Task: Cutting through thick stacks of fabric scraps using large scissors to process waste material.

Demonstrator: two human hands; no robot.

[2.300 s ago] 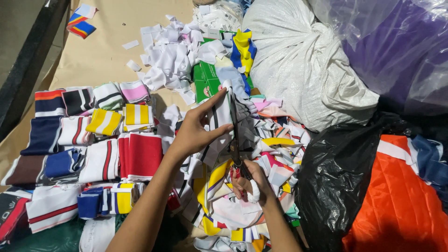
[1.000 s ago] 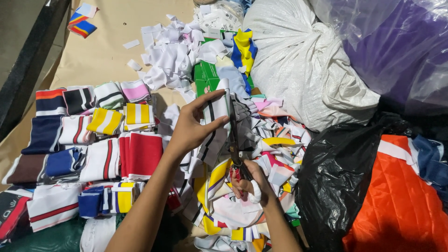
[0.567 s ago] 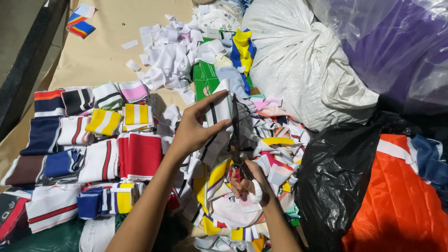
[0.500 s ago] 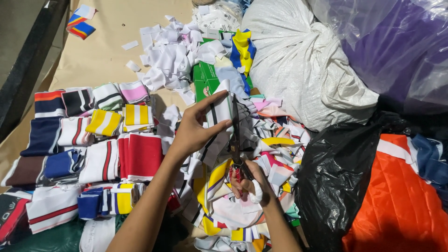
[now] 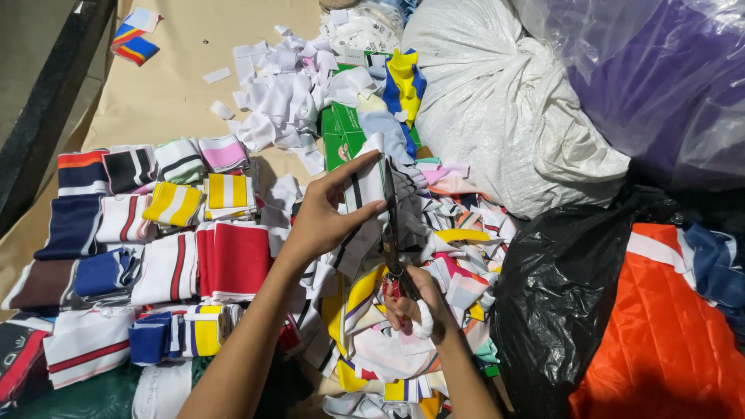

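Your left hand point(image 5: 322, 221) pinches one white strip with black stripes point(image 5: 363, 203), held up just above the scrap pile point(image 5: 434, 310). Your right hand point(image 5: 411, 306) is closed around one pair of scissors point(image 5: 392, 233), blades on the strip. Two green boxes point(image 5: 341, 133) sit behind the pile.

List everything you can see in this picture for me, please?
striped strip: one, white and black, held up at centre
scissors: one pair, dark blades, cutting the strip
folded collars: many, striped in mixed colours, in rows at left
scraps: a heap, mostly white, at top centre
white sack: one, tied, top right
black bag: one, lower right
orange fabric: one, bottom right
left hand: grips the strip
right hand: works the scissors
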